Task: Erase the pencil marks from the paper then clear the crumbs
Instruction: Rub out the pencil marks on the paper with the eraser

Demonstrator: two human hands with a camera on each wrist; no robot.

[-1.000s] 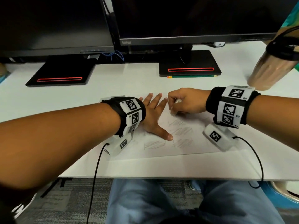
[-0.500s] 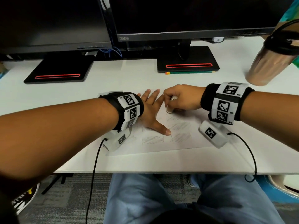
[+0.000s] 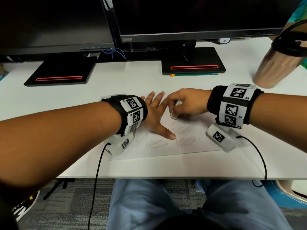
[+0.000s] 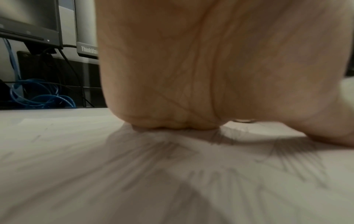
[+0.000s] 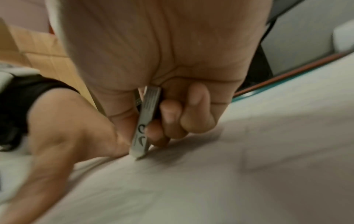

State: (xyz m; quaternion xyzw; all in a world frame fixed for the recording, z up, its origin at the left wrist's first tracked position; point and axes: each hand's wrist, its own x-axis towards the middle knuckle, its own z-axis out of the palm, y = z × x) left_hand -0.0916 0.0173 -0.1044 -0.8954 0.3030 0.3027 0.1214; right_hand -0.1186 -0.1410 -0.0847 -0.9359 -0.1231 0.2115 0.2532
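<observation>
The paper [image 3: 166, 146] lies on the desk [image 3: 149, 166] at 6 o'clock, pencil marks [image 3: 184, 141] at its near middle. The left hand [image 3: 154, 115] lies flat on it, fingers spread, thumb toward 4 o'clock. At 3 o'clock of it, the right hand [image 3: 186, 103] arches knuckles-up, its grip clamped on the eraser [image 5: 141, 136], tip down on the paper.
</observation>
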